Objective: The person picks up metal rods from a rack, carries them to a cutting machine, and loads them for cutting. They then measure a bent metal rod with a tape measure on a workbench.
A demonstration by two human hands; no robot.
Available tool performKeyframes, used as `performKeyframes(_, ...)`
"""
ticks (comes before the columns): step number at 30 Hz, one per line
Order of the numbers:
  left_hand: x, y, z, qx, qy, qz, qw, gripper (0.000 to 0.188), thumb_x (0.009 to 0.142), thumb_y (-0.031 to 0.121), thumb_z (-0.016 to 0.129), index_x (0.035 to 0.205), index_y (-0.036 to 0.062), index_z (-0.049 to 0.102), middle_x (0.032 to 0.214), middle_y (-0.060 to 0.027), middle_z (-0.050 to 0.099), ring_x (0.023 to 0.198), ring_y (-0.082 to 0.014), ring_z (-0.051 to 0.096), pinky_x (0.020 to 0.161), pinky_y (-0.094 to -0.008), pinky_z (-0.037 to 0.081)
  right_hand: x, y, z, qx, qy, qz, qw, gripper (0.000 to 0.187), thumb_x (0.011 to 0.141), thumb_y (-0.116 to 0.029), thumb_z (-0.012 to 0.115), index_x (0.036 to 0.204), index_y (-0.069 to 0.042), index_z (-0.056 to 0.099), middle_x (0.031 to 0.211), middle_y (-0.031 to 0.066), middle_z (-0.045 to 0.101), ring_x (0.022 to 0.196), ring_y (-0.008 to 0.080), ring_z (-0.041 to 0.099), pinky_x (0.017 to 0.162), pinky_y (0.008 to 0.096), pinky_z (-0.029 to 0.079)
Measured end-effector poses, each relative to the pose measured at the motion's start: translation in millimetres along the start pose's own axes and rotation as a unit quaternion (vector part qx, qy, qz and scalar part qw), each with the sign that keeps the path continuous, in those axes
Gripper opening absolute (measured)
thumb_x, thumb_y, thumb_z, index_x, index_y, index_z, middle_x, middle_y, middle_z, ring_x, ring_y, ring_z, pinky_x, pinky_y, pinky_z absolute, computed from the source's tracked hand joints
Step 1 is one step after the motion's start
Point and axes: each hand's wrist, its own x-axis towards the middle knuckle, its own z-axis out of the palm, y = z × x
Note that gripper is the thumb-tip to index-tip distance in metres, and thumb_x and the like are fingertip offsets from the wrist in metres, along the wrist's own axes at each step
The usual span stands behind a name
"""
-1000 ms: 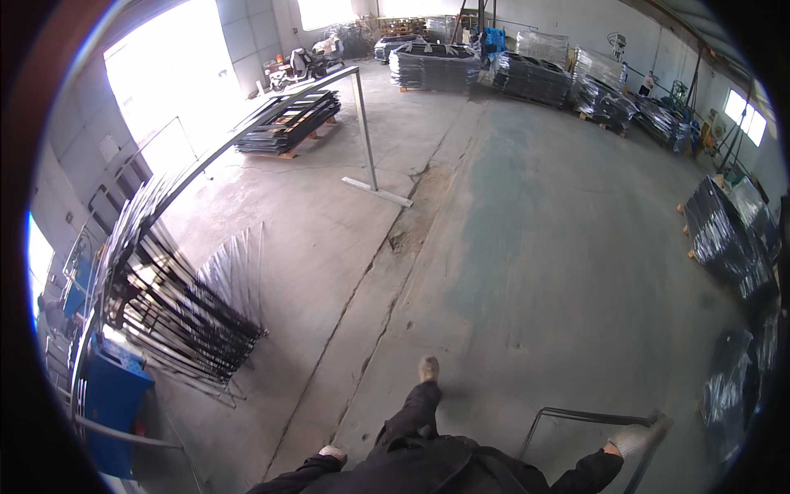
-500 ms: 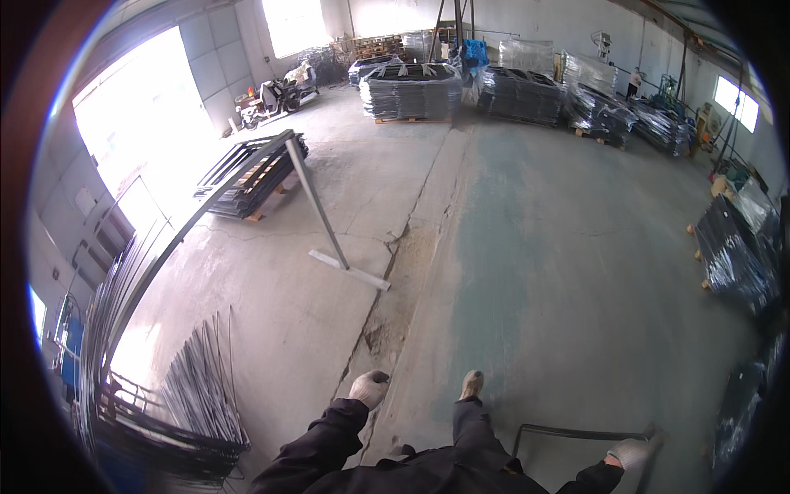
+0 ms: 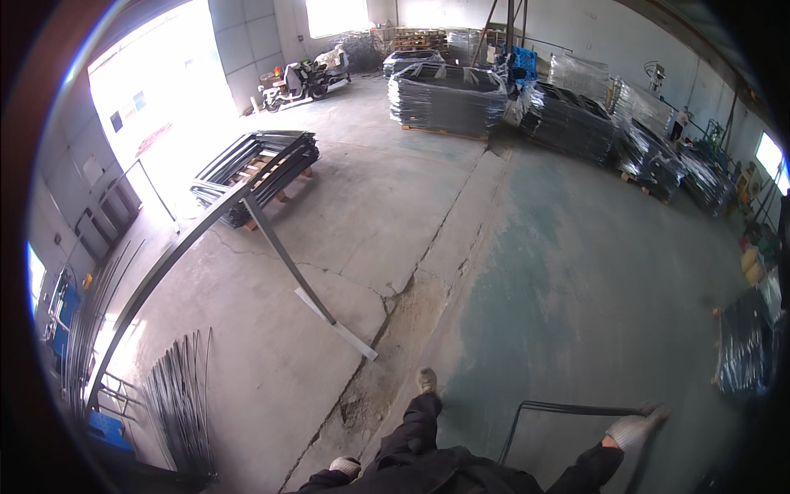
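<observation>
Clock read from centre of head view. Right hand (image 3: 638,428) at 4 o'clock, pale glove, fingers curled round the corner of a dark metal frame (image 3: 576,407). Grip looks closed; fingertips blurred, so exact finger spread hard to read. Frame sits between 4 and 5 o'clock, just right of the body: top bar runs from the glove toward 5, then one side bends down toward the lower edge. Top bar shows several parallel lines, count unclear. Floor (image 3: 510,329) visible through it.

Left hand (image 3: 346,468) near 6:30, low by the body, also pale glove, partly cut off by dark clothing (image 3: 461,473). Can't tell how far open or whether it has hold of anything. Well apart from the frame.

One shoe (image 3: 426,380) forward at 6 o'clock, beside the floor crack (image 3: 362,407).

Around: grey metal stand (image 3: 288,262) at 9, its foot bar (image 3: 354,339) flat on the floor at 7. Thin rods (image 3: 181,403) bunched at 8. Stack of dark frames (image 3: 255,169) at 10, bright doorway (image 3: 160,90) behind. Motorbike (image 3: 304,82) at 11. Plastic-wrapped stacks (image 3: 448,103) from 12:30 round to 2, another wrapped bundle (image 3: 745,342) between 3 and 4. Another person (image 3: 681,122) far off at 2, too small for detail.
</observation>
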Motion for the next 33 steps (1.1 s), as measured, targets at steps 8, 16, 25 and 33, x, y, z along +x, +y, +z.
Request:
performKeyframes(8, 253.6, 131.7, -278.5, -0.235, 0.165, -0.131, 0.949, 0.037, 0.089, 0.025, 0.068, 0.118, 0.0108, 0.085, 0.115, -0.0146, 0.083, 0.113, -0.0338, 0.078, 0.099, -0.0432, 0.061, -19.1, 125.5, 369.2, 0.090, -0.064, 0.016, 0.994, 0.034, 0.115, -0.023, 0.062, 0.085, -0.011, 0.053, 0.072, -0.0013, 0.029, 0.067, 0.0140, 0.031, 0.066, 0.0314, 0.032)
performKeyframes(16, 453.8, 286.7, -631.3, -0.329, 0.304, 0.071, 0.891, 0.038, 0.092, 0.014, 0.071, 0.125, -0.0045, 0.077, 0.107, -0.0141, 0.083, 0.094, -0.0209, 0.077, 0.085, -0.0339, 0.062, -48.5, 278.8, 682.1, 0.146, -0.123, -0.007, 0.982, 0.035, 0.114, -0.029, 0.063, 0.086, -0.010, 0.055, 0.069, -0.0014, 0.032, 0.064, 0.0139, 0.032, 0.069, 0.0331, 0.036)
performKeyframes(25, 587.0, 442.6, -873.0, -0.725, 0.087, 0.000, 0.683, 0.029, 0.102, 0.007, 0.076, 0.127, -0.0043, 0.071, 0.111, -0.0190, 0.079, 0.093, -0.0334, 0.080, 0.085, -0.0440, 0.067, -145.0, 398.8, 1128.7, 0.232, -0.139, 0.135, 0.953, 0.037, 0.116, -0.033, 0.060, 0.089, -0.013, 0.046, 0.078, -0.0021, 0.029, 0.072, 0.0134, 0.030, 0.072, 0.0335, 0.035)
performKeyframes(33, 758.1, 509.2, -1176.8, -0.810, -0.010, 0.202, 0.550, 0.041, 0.110, 0.030, 0.070, 0.133, -0.0039, 0.065, 0.128, -0.0217, 0.074, 0.117, -0.0401, 0.073, 0.104, -0.0569, 0.060, -283.7, 363.8, 1527.9, 0.433, -0.412, 0.004, 0.801, 0.030, 0.117, -0.037, 0.056, 0.107, -0.009, 0.059, 0.078, -0.0016, 0.034, 0.069, 0.0150, 0.034, 0.081, 0.0332, 0.046)
